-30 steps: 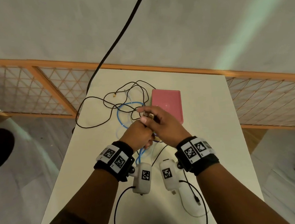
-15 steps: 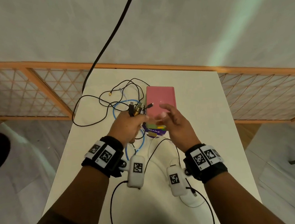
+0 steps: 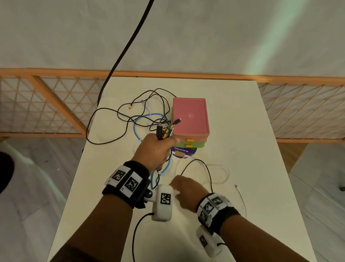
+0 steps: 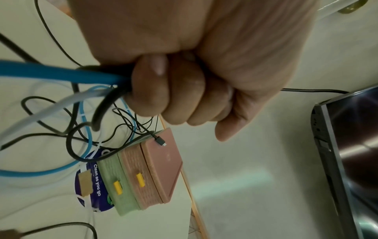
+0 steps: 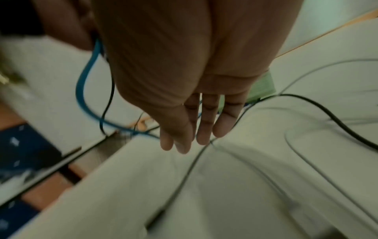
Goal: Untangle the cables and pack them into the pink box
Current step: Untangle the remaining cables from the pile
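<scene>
Left hand (image 3: 155, 149) fisted tight round a bunch of cables (image 4: 98, 80), blue, white and black, with the plug ends (image 3: 164, 131) poking up out of the fist toward the top of the head frame, right at the near left corner of the pink box (image 3: 190, 116). Loose tangle (image 3: 137, 115) sprawled over the white table (image 3: 239, 125), left of the box. Box sitting shut just above frame centre, stacked on a green box (image 3: 191, 145), long axis running top to bottom of frame, yellow latches facing the bottom edge. One small black plug (image 3: 177, 121) lying on the pink lid, tip pointing right. Right hand (image 3: 187, 192) lower centre, fingers (image 5: 204, 129) straight and together, gripping nothing, low over a thin black cable (image 3: 201, 165); contact impossible to tell.
</scene>
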Available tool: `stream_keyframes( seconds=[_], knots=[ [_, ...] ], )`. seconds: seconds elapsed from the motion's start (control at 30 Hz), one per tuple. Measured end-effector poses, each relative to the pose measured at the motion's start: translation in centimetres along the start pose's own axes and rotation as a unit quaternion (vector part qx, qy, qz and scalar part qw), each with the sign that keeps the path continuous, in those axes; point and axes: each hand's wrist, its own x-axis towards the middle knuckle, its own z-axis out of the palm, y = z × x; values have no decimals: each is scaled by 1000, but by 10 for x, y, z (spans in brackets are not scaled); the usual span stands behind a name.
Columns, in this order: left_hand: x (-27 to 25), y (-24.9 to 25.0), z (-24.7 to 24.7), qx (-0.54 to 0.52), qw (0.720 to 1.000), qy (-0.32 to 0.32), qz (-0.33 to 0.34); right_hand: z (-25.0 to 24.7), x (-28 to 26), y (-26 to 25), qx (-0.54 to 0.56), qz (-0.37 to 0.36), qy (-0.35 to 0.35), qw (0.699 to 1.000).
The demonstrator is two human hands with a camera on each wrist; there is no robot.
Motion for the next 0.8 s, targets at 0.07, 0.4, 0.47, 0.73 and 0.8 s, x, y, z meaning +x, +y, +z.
stream_keyframes(
  seconds=[0.07,0.4,0.47,0.73,0.8],
  knots=[
    [2,-1,1,-7,1000,-1,-5,12,-1,2,-43,21,-47,998],
    [9,-4,1,-14,999,-20,-31,38,10,33,-157,-74,3,985],
    [10,-3,3,-10,999,-32,-35,36,12,27,-209,-77,0,975],
    [16,-9,0,-35,998,-38,-31,4,-6,27,26,94,114,989],
    [16,-8,0,-55,997,-36,-33,-18,-13,17,211,126,213,946]
  ],
)
